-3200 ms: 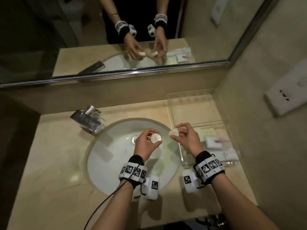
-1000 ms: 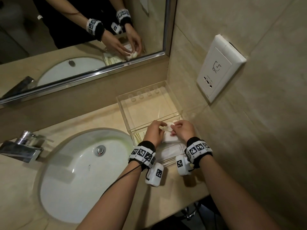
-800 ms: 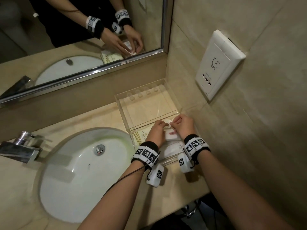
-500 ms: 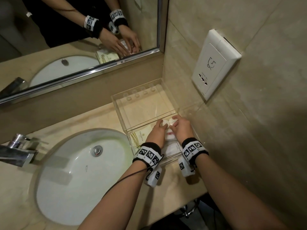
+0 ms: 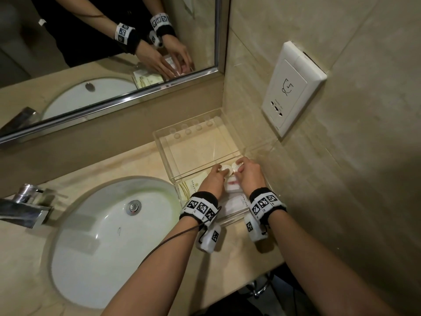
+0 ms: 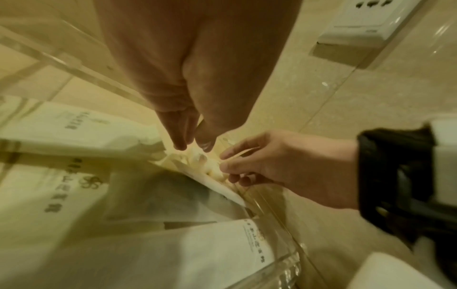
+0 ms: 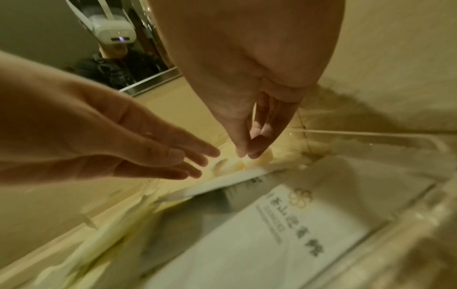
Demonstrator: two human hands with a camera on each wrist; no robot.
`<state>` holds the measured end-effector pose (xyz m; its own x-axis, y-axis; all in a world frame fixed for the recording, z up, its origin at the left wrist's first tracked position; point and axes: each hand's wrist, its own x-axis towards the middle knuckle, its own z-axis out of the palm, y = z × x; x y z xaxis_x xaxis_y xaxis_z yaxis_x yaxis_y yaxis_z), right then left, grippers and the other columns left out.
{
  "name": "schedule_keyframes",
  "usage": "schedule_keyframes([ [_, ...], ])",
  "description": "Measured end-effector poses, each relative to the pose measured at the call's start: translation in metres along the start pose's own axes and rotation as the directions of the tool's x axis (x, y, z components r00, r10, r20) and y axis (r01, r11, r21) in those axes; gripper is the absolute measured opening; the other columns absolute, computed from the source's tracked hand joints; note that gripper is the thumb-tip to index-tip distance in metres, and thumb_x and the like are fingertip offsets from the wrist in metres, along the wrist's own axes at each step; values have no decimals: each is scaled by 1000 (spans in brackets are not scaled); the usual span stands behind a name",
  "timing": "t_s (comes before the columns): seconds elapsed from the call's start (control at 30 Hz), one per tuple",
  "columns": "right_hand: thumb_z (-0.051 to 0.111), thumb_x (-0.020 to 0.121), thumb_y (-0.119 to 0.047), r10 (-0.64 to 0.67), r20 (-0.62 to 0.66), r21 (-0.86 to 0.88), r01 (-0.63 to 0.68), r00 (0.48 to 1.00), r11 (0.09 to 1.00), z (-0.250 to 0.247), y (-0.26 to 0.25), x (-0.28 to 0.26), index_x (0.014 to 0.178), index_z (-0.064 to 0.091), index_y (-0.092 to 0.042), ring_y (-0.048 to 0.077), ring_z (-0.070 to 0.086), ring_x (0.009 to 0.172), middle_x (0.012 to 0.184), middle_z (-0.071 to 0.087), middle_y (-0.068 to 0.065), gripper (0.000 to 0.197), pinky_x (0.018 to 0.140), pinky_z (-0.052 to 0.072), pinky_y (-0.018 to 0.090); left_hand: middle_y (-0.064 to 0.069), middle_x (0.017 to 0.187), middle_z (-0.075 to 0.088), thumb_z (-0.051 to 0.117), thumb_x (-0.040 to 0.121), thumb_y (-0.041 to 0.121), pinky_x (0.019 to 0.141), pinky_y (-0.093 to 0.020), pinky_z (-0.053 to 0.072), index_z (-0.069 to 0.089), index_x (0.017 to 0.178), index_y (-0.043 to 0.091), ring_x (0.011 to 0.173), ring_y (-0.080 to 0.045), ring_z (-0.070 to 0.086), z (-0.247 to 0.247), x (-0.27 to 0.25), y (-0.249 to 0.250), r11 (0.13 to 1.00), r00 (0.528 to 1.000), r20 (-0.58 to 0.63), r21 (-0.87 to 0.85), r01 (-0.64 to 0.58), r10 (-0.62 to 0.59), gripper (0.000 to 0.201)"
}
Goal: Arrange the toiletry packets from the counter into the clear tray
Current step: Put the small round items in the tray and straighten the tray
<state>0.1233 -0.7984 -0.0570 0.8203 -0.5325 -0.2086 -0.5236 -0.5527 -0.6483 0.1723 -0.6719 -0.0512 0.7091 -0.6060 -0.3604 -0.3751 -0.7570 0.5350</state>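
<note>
A clear tray [image 5: 200, 151] sits in the counter's back right corner; a divider splits it in two. Its near half holds a cream packet [image 5: 193, 185], a white packet with a red mark [image 5: 232, 185] and a long white packet [image 5: 237, 201]. Two small round white packets lie side by side by the divider. My left hand [image 5: 219, 171] touches the left round packet [image 5: 226, 170] with straight fingers [image 7: 193, 162]. My right hand [image 5: 239, 166] pinches the edge of the right round packet [image 5: 235, 166], thumb and fingertips [image 7: 254, 152] meeting on it. Flat printed packets [image 6: 74, 185] fill the tray floor beneath.
The far half of the tray shows only its bare floor. A white sink basin [image 5: 109, 236] and chrome faucet [image 5: 22, 206] lie to the left. A mirror [image 5: 102, 53] runs along the back wall, and a wall socket [image 5: 291, 87] sits above the tray on the right.
Both hands carried the round packets from above the sink into the tray. In the last second they moved them a little farther back to the divider, and the left fingers straightened.
</note>
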Motion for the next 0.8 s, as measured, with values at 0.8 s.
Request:
schedule_keyframes([
  [0.8,85,67,-29,-214,357,-61,251,909,966,-12,12,-40,83,67,-26,-4,53,66,84,63,-14,25,63,44,20,-3,121,58,68,78,5,99,-27,37,61,110,16,117,-23,50,-9,-45,-56,988,959,-247,-30,-151,139,35],
])
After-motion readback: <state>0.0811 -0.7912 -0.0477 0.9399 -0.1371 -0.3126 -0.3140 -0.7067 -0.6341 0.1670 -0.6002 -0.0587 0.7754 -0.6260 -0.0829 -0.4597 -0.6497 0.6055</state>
